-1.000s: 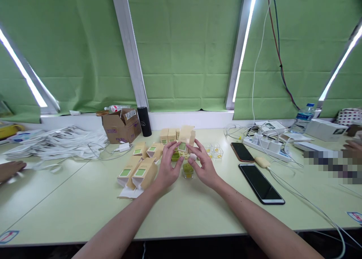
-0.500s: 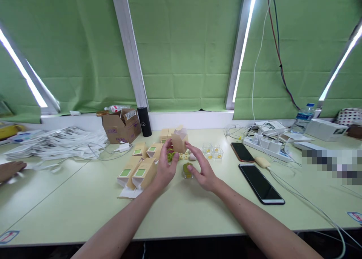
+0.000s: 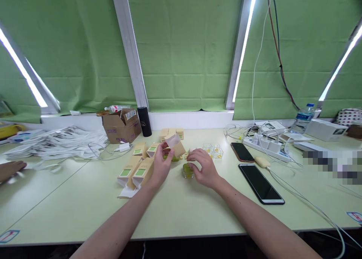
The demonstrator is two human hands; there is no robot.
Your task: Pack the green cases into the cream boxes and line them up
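Note:
My left hand [image 3: 163,164] holds a small kraft-paper box [image 3: 177,146], tilted with its open, pale-lined end facing up and left. Over on the right, my right hand [image 3: 206,167] has its fingers curved and apart beside a small clear jar with a green lid [image 3: 187,170]. The thumb is close to the lid; whether it touches I cannot tell. Behind the left hand some green items [image 3: 175,158] are partly hidden. Several kraft boxes with green labels [image 3: 144,171] lie left of my left hand. Clear cups with yellow centres [image 3: 212,151] stand beyond my right hand.
Two phones [image 3: 261,183] [image 3: 242,152] lie at right, near a power strip [image 3: 267,147] and tangled cables. A cardboard carton [image 3: 120,129], a black cylinder [image 3: 144,121] and white strap-like material [image 3: 62,142] are at back left. Another person's hand [image 3: 11,170] is at far left.
My left hand has lowered slightly and tipped the box, so its open end leans left. My right hand has come off the box and curled in near the green-lidded jar.

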